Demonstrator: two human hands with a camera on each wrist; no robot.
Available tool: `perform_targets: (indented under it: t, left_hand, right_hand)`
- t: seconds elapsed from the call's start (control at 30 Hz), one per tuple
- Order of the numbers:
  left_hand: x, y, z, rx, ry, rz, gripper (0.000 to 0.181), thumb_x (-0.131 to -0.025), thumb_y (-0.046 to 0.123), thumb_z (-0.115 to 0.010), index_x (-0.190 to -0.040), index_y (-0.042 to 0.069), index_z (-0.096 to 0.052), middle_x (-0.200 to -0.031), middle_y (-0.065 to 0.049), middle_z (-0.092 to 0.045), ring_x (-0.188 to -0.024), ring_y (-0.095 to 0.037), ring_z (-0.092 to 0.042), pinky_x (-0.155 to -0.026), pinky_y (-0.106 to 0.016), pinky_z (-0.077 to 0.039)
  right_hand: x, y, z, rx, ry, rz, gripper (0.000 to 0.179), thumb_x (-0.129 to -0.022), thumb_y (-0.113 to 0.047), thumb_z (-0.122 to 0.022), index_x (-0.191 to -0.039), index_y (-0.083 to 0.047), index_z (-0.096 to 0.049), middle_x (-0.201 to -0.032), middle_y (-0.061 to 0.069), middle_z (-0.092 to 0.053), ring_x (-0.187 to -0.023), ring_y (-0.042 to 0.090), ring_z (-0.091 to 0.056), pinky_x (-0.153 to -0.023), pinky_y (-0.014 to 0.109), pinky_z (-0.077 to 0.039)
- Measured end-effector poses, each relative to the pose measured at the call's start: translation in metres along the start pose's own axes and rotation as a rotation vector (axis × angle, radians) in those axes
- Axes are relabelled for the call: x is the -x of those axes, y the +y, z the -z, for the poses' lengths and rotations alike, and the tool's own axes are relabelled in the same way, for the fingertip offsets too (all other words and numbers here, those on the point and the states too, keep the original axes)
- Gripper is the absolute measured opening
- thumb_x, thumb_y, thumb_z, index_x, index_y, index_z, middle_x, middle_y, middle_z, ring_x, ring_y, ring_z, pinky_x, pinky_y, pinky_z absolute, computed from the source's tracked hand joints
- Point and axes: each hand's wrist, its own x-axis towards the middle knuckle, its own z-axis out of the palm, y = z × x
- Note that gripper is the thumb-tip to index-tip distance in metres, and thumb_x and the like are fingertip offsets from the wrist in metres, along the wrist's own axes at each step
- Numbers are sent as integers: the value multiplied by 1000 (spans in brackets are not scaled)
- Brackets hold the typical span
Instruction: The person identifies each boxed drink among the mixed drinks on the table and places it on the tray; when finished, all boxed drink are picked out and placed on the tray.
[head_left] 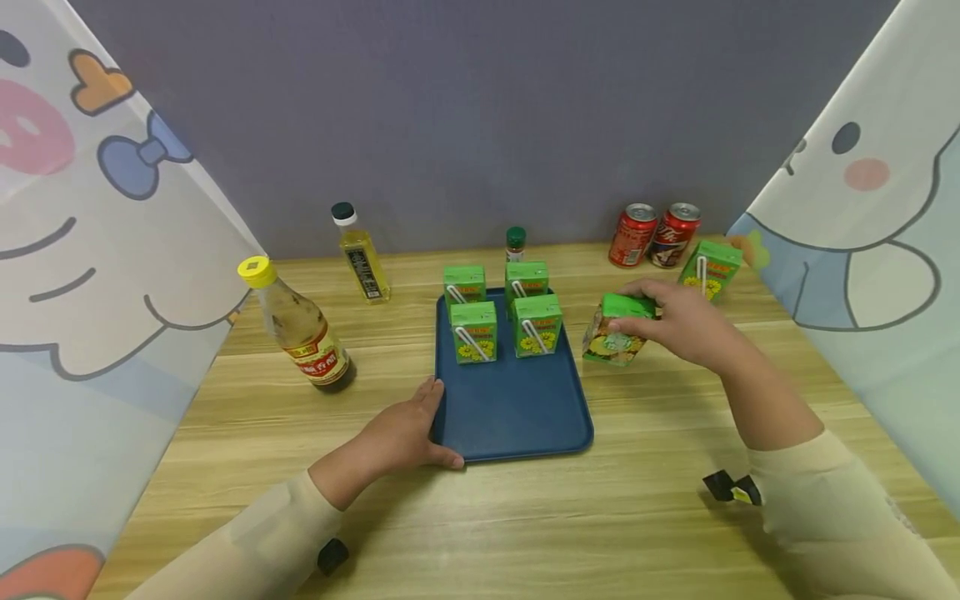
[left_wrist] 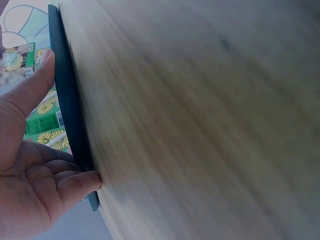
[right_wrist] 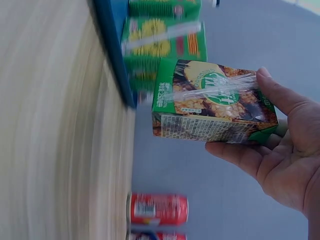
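Note:
My right hand [head_left: 686,323] grips a green juice carton [head_left: 609,346] with pineapple pictures by its upper end, thumb on one side and fingers on the other. In the right wrist view this carton [right_wrist: 215,102] is raised off the table, right of the tray. At the front left corner of the dark blue tray [head_left: 517,412] is my left hand [head_left: 397,435], its fingers along the left rim and its thumb at the front rim. Several green drink cartons [head_left: 475,333] with yellow flowers and white straws stand in two rows on the tray's far half.
Another green flower carton [head_left: 708,271] stands at the far right beside two red cans [head_left: 633,237]. Behind the tray is a small green-capped bottle [head_left: 515,240]. To the left stand an oil bottle [head_left: 363,258] and a yellow-capped sauce bottle [head_left: 303,333]. A grey wall [head_left: 480,125] rises behind.

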Motion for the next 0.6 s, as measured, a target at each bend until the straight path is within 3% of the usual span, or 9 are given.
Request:
perform_targets:
  t: [0.1,0.3,0.6]
  left_hand:
    - [0,0,0,-2,-3,0,122,-71,60,-79,-156,0,-15,-163,-20,-12,-144,-38,-31,-113,-49,-34]
    - [1,0,0,4,-10,-9,121,-72,59,-79,-156,-1,-16,-163,-21,-13,-144,-38,-32,-112,-49,-35]
    - [1,0,0,5,-12,-1,122,-72,60,-79,-156,0,-15,-163,-20,-11,-144,-37,-31,-113,-49,-34]
  right_hand:
    - [1,-14,-11,-3,-13,53,59,-89,-55,-66,-130,-13,-60,-119,9,-64,-92,24,-59,-80,42,-47]
    - [-3,-41,-40,-41,-71,115,64,-84,-61,-65,-130,-17,-61,-129,6,-62,-111,25,-60,-90,47,-49]
    - [-15,-79,-78,-33,-169,211,57,-85,-53,-70,-130,-17,-61,-131,5,-62,-117,26,-61,-95,47,-50]
